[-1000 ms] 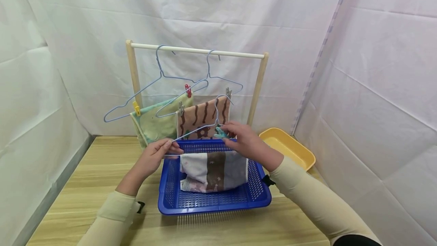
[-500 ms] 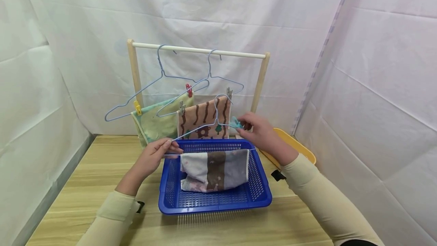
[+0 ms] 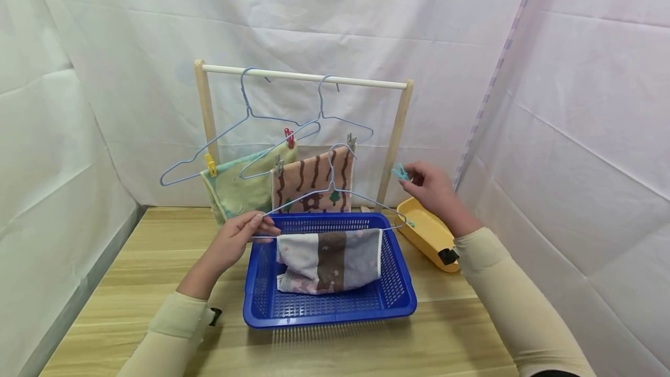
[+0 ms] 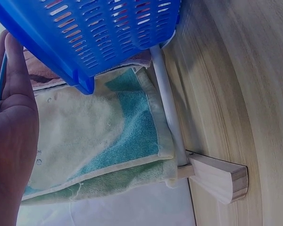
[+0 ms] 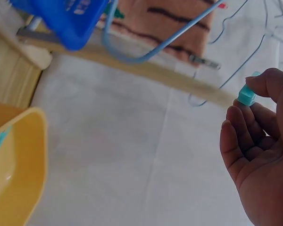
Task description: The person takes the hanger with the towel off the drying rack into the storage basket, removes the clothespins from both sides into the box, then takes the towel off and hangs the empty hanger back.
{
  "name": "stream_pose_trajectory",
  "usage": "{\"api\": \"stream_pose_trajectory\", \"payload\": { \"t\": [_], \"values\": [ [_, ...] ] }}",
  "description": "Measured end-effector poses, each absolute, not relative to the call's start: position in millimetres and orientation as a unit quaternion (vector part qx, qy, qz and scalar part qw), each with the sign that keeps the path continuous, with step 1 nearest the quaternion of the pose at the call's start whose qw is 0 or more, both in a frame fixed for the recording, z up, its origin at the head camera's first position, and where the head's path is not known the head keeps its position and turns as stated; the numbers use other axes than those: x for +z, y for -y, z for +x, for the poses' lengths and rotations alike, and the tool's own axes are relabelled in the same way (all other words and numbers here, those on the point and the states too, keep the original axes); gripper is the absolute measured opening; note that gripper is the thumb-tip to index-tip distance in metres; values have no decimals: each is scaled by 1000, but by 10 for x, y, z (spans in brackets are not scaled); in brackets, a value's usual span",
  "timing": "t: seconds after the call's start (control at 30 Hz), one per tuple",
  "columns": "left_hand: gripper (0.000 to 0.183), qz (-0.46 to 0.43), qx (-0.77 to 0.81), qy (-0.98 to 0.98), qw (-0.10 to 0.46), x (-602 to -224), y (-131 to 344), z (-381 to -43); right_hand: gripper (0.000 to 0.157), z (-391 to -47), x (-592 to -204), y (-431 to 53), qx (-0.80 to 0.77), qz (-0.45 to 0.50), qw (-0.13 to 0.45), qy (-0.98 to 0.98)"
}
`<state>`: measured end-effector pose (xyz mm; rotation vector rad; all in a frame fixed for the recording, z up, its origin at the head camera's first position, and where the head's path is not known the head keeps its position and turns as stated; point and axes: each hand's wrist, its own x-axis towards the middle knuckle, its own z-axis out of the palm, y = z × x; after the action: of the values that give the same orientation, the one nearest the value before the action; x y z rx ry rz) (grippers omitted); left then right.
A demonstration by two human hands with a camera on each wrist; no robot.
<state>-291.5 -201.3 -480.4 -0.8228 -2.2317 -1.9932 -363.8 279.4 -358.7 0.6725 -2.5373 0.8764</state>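
Note:
My left hand (image 3: pixel 242 239) holds the left end of a blue wire hanger (image 3: pixel 309 195) above the basket. Over the hanger's lower bar hangs a small towel (image 3: pixel 332 262) in white, brown and grey, with no clip on its visible upper edge. To the right of the hanger, my right hand (image 3: pixel 433 188) pinches a teal clothespin (image 3: pixel 401 172) between thumb and fingers, apart from the hanger. In the right wrist view the clothespin (image 5: pixel 247 94) sits at the fingertips, and the hanger's rounded end (image 5: pixel 132 56) shows to the left of it.
A blue basket (image 3: pixel 330 323) stands under the towel. At its right is a yellow tray (image 3: pixel 419 237) with another teal clothespin (image 3: pixel 410 223) in it. Behind, a rack (image 3: pixel 309 77) bears two hangers with a green towel (image 3: pixel 246 188) and a brown towel (image 3: pixel 314 176), each clipped.
My right hand has moved rightward and slightly up with the clothespin, away from the hanger's middle, past its right end. My left hand and the towel have stayed nearly still.

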Motion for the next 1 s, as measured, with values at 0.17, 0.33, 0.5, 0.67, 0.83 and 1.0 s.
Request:
{"api": "stream_pose_trajectory", "payload": {
  "t": [0.17, 0.33, 0.5, 0.67, 0.83, 1.0],
  "values": [
    [45, -263, -642, 720, 20, -4801, 2014, -2918, 17, -3809, -3753, -3044, 317, 198, 163, 913],
    [45, -263, -642, 720, 18, -4809, 2021, -2926, 17, -3949, -3926, -3238, 324, 155, 131, 924],
    [44, -257, -641, 723, 22, -4803, 2034, -2911, 20, -4079, -4062, -3337, 322, 115, 92, 935],
    [43, -256, -640, 724, 20, -4793, 2029, -2895, 22, -4194, -4191, -3400, 308, 84, 51, 946],
    [43, -255, -639, 725, 25, -4801, 2022, -2900, 25, -4285, -4293, -3449, 288, 77, 26, 954],
    [43, -258, -640, 724, 27, -4809, 2022, -2911, 26, -4405, -4438, -3521, 245, 73, 6, 967]
  ]
}}
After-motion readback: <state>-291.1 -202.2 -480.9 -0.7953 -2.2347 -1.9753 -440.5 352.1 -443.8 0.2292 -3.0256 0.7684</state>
